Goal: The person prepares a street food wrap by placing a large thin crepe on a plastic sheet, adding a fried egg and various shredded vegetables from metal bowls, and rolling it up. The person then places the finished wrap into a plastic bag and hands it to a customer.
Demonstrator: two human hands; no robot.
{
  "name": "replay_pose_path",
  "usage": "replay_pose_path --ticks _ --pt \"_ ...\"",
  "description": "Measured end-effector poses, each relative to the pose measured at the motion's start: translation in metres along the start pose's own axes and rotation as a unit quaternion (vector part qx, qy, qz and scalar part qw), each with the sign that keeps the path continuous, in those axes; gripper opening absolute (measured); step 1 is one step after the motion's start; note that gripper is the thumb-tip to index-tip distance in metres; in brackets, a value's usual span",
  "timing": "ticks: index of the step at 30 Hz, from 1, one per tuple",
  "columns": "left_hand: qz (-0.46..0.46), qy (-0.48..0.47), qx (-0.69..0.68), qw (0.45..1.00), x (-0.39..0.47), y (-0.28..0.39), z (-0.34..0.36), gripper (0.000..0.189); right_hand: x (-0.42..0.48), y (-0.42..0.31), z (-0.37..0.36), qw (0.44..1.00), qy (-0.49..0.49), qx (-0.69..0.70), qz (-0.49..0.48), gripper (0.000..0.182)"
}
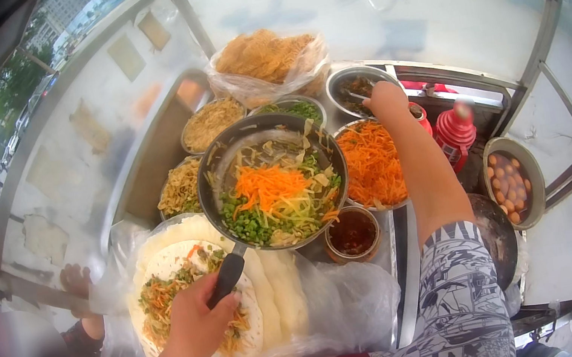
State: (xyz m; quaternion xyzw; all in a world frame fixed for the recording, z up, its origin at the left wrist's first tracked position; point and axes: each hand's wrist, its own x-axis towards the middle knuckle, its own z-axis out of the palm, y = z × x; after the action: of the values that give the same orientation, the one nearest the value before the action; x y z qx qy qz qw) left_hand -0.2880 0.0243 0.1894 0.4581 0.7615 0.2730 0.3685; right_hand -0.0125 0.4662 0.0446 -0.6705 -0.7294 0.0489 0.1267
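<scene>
My left hand point(198, 317) grips the black handle of a frying pan point(212, 191). Inside the pan lie shredded carrot point(270, 186), chopped greens point(254, 224) and pale shredded vegetables. Beneath my left forearm, a flatbread point(149, 265) carries a mixed vegetable filling point(168, 291); it rests on a stack of flatbreads point(283, 293) on clear plastic. My right hand point(385, 99) is over a metal bowl point(333, 84) of dark shredded food at the back, holding a metal utensil point(359, 95) whose type is unclear. A bowl of shredded carrot point(369, 164) sits beside my right forearm.
Bowls of pale shreds point(213, 125), chopped greens point(302, 109) and noodle-like strips point(181, 188) surround the pan. A jar of red sauce point(352, 231), red thermos point(455, 134), egg pot point(511, 184) and bag of fried sheets point(265, 61) stand nearby. Another person point(81, 352) is at left, outside the panels.
</scene>
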Motion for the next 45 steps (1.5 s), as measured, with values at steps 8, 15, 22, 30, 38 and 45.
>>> replay_pose_path --ticks 8,15,22,30,38,45 --pt "-0.017 0.016 0.005 1.0 0.009 0.006 0.002 0.018 0.009 0.007 0.0 1.0 -0.001 -0.012 -0.019 0.031" --pt "-0.001 0.029 0.001 1.0 0.012 0.006 0.007 0.02 0.008 0.006 0.003 1.0 0.002 -0.012 -0.015 0.033" --pt "-0.005 0.038 0.033 0.999 0.007 0.002 0.005 0.024 0.021 0.024 0.026 0.999 0.029 0.017 -0.03 0.034" --pt "0.012 0.006 0.044 0.999 0.024 -0.003 0.009 0.021 -0.012 0.045 -0.044 0.996 0.024 0.064 -0.059 0.042" --pt "0.026 -0.032 0.011 0.999 0.026 -0.011 0.012 0.021 -0.157 -0.028 -0.182 0.977 -0.06 0.167 -0.12 0.048" --pt "0.058 -0.056 0.005 0.997 -0.001 -0.029 0.001 0.02 -0.26 -0.053 -0.215 0.977 -0.095 0.111 -0.158 0.051"
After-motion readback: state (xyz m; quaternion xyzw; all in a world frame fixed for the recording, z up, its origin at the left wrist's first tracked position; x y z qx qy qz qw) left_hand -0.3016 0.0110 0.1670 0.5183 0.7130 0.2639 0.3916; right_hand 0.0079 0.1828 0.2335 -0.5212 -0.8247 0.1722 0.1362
